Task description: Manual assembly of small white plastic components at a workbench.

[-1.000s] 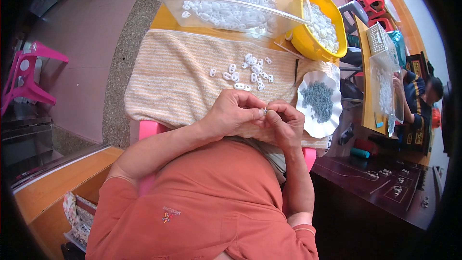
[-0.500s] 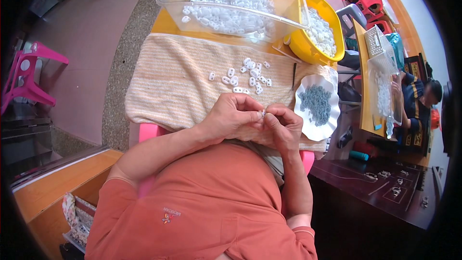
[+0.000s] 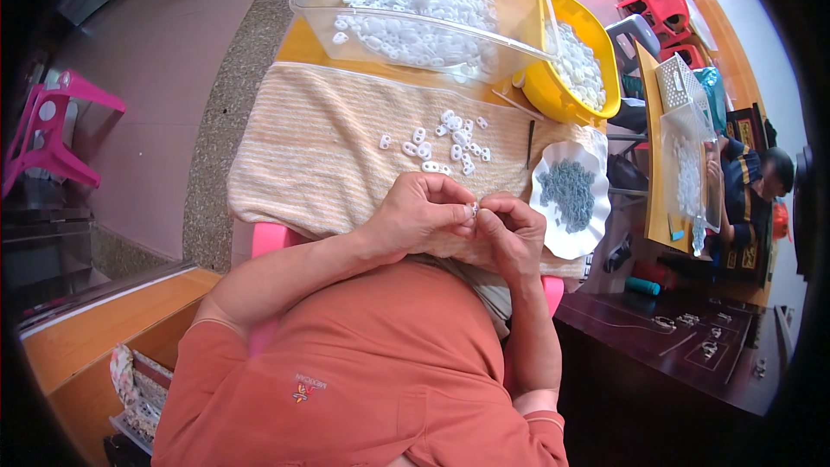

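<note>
Both your hands meet over the near edge of the cream-and-orange striped cloth towel [image 3: 316, 151], clamped at the fingertips on a small white piece [image 3: 473, 209]. Left hand [image 3: 419, 214] pinches it from the left, right hand [image 3: 517, 232] from the right; fingers hide most of it, so its exact form can't be told. Holding it close to your body probably steadies fine fingertip work.

Loose white oval plastic pieces with two holes [image 3: 424, 150] lie just beyond your knuckles, likely for quick picking; the towel probably stops them sliding. The white scalloped dish [image 3: 586, 246] of small grey-blue parts [image 3: 567, 197] sits just right of your right hand, seemingly for easy reach. Bulk stock sits at the far side of the table [image 3: 296, 45], in the clear plastic bin [image 3: 324, 26] and, to its right, the yellow plastic tub [image 3: 546, 105].

Against half a second ago: pinch much the same, scatter unchanged in layout. Bin and scatter appear slightly lower and farther right, likely your head moving.
</note>
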### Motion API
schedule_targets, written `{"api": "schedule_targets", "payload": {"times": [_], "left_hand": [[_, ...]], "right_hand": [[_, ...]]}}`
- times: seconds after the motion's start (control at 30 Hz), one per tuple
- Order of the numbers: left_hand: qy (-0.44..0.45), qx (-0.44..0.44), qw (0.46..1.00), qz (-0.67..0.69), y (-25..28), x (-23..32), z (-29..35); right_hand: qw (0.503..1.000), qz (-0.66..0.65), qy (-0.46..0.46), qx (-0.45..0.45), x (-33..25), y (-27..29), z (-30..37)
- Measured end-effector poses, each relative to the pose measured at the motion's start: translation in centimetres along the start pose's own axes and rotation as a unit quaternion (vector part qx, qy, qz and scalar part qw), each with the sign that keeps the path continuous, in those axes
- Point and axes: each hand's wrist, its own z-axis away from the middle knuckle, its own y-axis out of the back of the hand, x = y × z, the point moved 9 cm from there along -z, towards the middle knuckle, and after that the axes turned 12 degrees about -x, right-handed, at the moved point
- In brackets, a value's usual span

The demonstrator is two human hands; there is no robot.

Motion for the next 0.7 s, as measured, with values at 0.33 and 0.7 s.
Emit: {"api": "schedule_targets", "payload": {"times": [0.33,0.7], "left_hand": [[-0.029,0.028,0.999,0.004,0.0,1.2,0.5],[-0.092,0.042,0.995,-0.024,-0.1,2.9,1.1]], "right_hand": [[0.992,0.124,-0.002,0.001,-3.5,1.0,-2.8],[0.854,0.51,0.091,-0.046,-8.0,-4.7,-6.5]]}}
